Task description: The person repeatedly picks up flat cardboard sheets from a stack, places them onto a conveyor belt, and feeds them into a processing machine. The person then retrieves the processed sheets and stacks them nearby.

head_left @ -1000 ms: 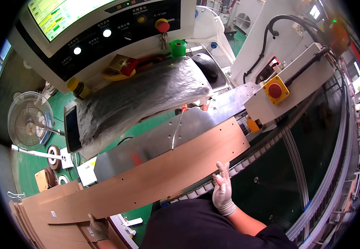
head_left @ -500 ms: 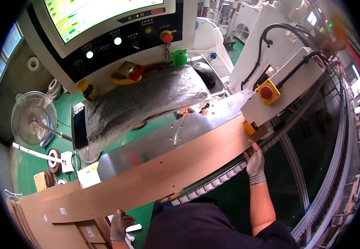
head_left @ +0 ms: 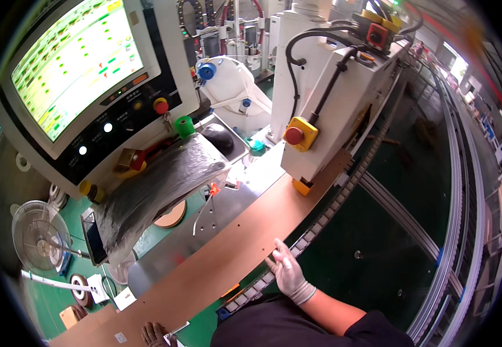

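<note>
A long brown board point(head_left: 227, 243) with small holes runs slantwise from the lower left to under the white machine head point(head_left: 326, 115). My right hand point(head_left: 289, 274), in a pale glove, is at the board's near edge beside the roller track point(head_left: 314, 231). Its fingers are stretched out and apart, with the tips against the board edge. At the lower edge of the view my left hand point(head_left: 155, 333), gloved too, lies with spread fingers at the board's near edge by a white label. The rest of that hand is cut off.
A red stop button point(head_left: 294, 136) on a yellow box sits on the machine head. Beyond the board are a steel table point(head_left: 158, 260), a plastic-covered shelf point(head_left: 164, 185) and a control panel with a lit screen point(head_left: 77, 63). A fan point(head_left: 39, 237) stands left; metal rails point(head_left: 401, 214) run right.
The board has slid up and to the right, farther under the machine head. My right hand has gone back along its near edge, away from the head. The view has turned right.
</note>
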### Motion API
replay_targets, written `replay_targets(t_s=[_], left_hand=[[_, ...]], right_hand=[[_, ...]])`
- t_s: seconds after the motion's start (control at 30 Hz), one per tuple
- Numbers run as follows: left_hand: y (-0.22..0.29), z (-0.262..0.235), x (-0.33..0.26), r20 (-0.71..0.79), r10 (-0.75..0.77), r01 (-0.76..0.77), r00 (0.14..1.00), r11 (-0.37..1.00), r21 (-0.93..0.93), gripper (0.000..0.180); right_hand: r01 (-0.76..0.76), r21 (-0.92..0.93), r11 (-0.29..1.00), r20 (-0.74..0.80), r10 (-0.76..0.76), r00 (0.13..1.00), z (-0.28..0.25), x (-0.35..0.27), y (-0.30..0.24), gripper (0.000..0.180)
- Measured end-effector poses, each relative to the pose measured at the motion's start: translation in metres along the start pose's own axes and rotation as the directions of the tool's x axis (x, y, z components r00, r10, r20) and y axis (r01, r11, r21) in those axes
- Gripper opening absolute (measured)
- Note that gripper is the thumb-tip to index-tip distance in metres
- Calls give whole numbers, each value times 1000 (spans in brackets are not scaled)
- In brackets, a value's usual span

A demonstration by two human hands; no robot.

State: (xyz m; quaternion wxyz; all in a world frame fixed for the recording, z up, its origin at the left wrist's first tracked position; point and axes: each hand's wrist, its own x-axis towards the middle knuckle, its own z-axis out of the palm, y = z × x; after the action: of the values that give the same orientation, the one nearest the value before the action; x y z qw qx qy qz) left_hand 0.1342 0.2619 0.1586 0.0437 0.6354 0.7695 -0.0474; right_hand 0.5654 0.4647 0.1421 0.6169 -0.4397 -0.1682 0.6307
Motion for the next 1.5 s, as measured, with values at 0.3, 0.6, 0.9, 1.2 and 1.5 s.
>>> replay_targets(t_s=[0.3, 0.6, 0.9, 1.2, 1.5], left_hand=[[43, 55, 45, -259, 150, -130, 954, 987, 92, 69], [46, 23, 47, -60, 96, -103, 994, 986, -130, 88], [21, 34, 56, -132, 135, -129, 982, 990, 48, 108], [116, 20, 91, -163, 181, -202, 970, 972, -120, 93], [58, 3, 90, -101, 305, -317, 947, 938, -142, 95]], right_hand=[[-262, 30, 965, 102, 258, 961, -85, 91, -112, 83], [277, -757, 591, 221, -167, 961, -18, 3, -2, 57], [67, -572, 817, 179, 45, 983, -52, 55, -72, 58], [171, -444, 879, 49, -167, 985, -116, 142, -85, 65], [88, -286, 954, 110, -58, 992, 7, -1, 13, 68]])
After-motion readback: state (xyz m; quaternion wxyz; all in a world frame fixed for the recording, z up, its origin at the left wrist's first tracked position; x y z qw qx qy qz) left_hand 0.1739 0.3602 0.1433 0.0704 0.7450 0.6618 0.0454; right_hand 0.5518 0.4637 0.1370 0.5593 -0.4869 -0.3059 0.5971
